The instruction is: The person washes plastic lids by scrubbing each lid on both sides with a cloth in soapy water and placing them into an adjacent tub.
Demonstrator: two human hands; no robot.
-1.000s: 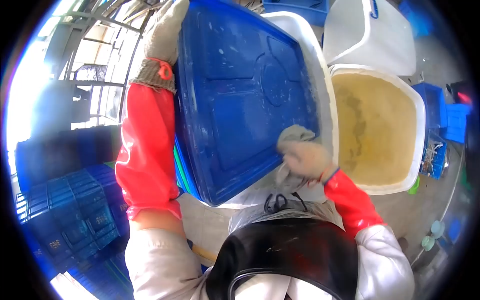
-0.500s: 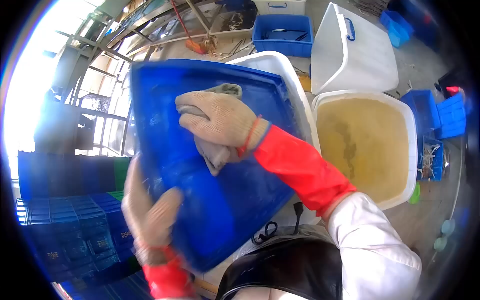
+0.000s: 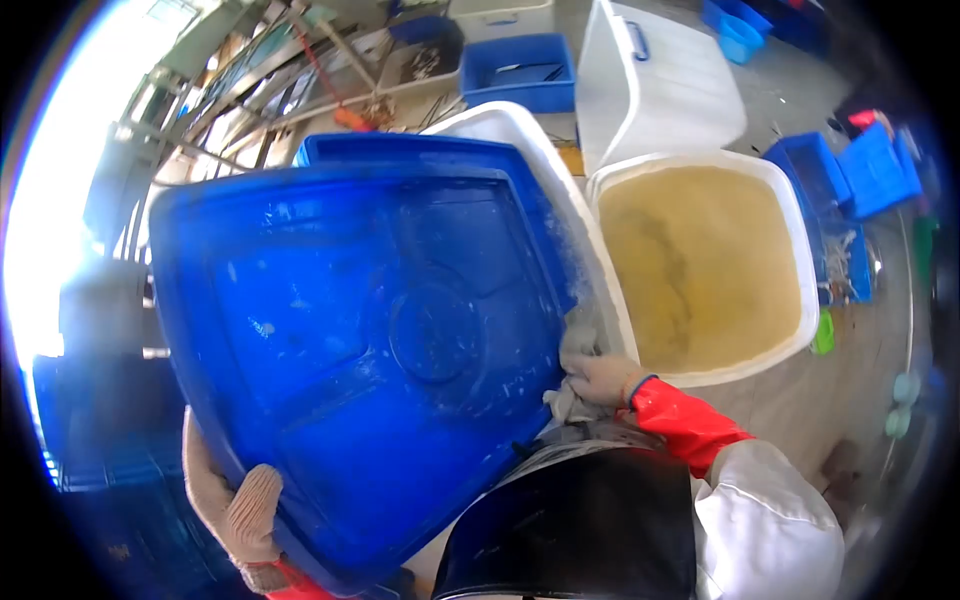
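Observation:
A large blue plastic lid [image 3: 330, 400] is tilted up in front of me, wet and flecked with pale spots. My left hand [image 3: 235, 500], in a knitted glove, grips its lower left edge with the thumb on the near face. At the lid's right edge, my gloved right hand [image 3: 605, 380] is closed on a grey cloth [image 3: 575, 405]. Part of the cloth and some fingers are hidden by the lid. Behind the lid, another blue piece [image 3: 545, 215] rests in a white tub [image 3: 612, 315] with foam along its inner side.
Right of it stands a white tub [image 3: 808, 280] of cloudy yellowish water [image 3: 710, 260]. A white bin [image 3: 675, 90] lies on its side behind. Blue crates [image 3: 520, 75] stand farther back, and stacked blue boxes [image 3: 110, 510] at left.
The lid has turned to show another face and now covers more of the view. My right hand has moved with the cloth from the lid's middle down to its right edge.

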